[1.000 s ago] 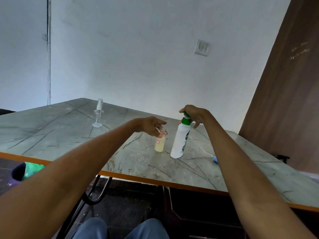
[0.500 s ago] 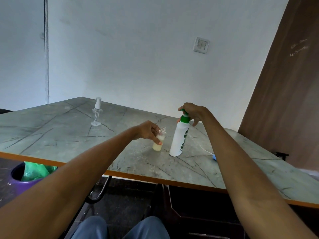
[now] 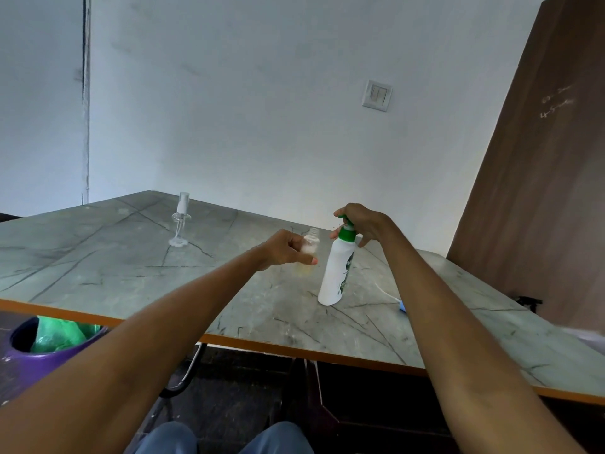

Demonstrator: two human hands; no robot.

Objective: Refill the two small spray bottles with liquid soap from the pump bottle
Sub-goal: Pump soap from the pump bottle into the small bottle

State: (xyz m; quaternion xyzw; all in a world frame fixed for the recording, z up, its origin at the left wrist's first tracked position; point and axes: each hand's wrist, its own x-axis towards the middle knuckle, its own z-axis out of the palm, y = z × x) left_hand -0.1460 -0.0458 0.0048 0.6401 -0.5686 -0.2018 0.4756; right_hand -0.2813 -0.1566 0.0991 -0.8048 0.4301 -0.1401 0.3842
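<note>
The uncapped small spray bottle (image 3: 309, 249) stands near upright, neck up, gripped by the left hand (image 3: 288, 250) just left of the white pump bottle (image 3: 335, 273). Motion blur hides its lower half. The right hand (image 3: 361, 222) curls over the green pump head. A second clear, capped spray bottle (image 3: 180, 221) stands well apart on the marbled surface (image 3: 131, 273).

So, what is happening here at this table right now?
A person is refilling a small spray bottle with soap. The left hand holds this open bottle, which has some yellowish liquid at the bottom, beside the white pump bottle. The right hand rests on the green pump head. A second small spray bottle, with its cap on, stands further back on the table.
</note>
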